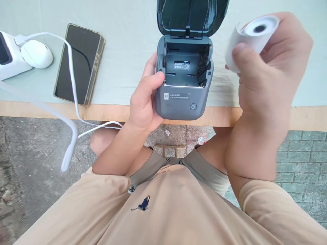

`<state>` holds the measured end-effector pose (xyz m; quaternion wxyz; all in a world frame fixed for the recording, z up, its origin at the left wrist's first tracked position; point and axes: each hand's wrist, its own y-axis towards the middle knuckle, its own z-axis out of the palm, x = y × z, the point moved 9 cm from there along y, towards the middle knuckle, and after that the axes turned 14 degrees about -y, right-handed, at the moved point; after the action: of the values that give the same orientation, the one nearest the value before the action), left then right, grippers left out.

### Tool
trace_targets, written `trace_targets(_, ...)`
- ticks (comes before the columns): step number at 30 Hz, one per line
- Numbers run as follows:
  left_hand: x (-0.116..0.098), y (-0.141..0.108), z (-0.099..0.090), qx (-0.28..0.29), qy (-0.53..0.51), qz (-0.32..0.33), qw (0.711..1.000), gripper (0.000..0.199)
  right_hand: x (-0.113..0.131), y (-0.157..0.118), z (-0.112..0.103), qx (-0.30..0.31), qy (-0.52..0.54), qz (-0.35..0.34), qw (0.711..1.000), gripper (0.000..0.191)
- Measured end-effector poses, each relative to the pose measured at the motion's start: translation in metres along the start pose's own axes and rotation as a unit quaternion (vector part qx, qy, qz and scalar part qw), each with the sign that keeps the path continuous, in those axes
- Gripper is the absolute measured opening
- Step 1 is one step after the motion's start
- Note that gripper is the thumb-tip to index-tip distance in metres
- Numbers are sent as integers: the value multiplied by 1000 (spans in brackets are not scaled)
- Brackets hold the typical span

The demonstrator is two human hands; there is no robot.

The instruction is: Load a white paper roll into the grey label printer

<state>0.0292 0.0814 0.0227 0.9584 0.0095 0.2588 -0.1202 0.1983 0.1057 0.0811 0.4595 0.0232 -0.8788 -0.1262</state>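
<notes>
Under the printer (176, 110): pale cloth (122, 41) and bare wooden edge (112, 112); printer front overlaps that edge. Base resting or lifted: cannot tell.
Lid (189, 17): swung up, at the printer's far side.
Compartment (173, 51): open within the printer; inner label visible, no roll inside.
Left hand (145, 98): wrapped on the printer's left flank, thumb pressed to the compartment rim, fingers partly hidden behind the casing.
Right hand (265, 75): right of the printer, apart from it; thumb and fingers pinching the paper roll (255, 42), slightly blurred.
Paper roll: beside the printer, clear of the lid; hollow core faces up, a free edge seems to lift on its left.
Phone (81, 61): left of the printer, well apart, white cable (73, 78) lying across it.
Round white plug (37, 54): farther left of the printer than the phone, against a white block (12, 58).
Risk, roll: could slip or unwind, if the thumb slackens or the free edge catches.
Risk, printer: could tip toward the lap, cause being its overhang plus a loosened left grip.
Risk, lid: could drop onto the left thumb, if knocked; hinge stiffness unknown.
Risk, power button (193, 107): on the printer's near face; a stray finger could press it.
Risk, cable: runs down near the left forearm; a snag could drag the phone.
</notes>
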Motion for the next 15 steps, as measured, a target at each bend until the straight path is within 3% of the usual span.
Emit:
trace_targets(4, 2, 5, -11, -15, 26, -12, 999, 27, -5, 0, 9, 42, -117, 8, 992, 20)
trace_targets(7, 4, 6, -9, 19, 54, -15, 998, 38, -9, -1, 12, 63, -206, 6, 976, 22)
trace_targets(11, 4, 0, -8, -2, 68, -9, 998, 28, -12, -2, 9, 79, -302, 8, 950, 26)
trace_targets(15, 1, -5, -2, -2, 96, 3, 995, 32, -3, -9, 9, 130, -289, 3, 948, 48)
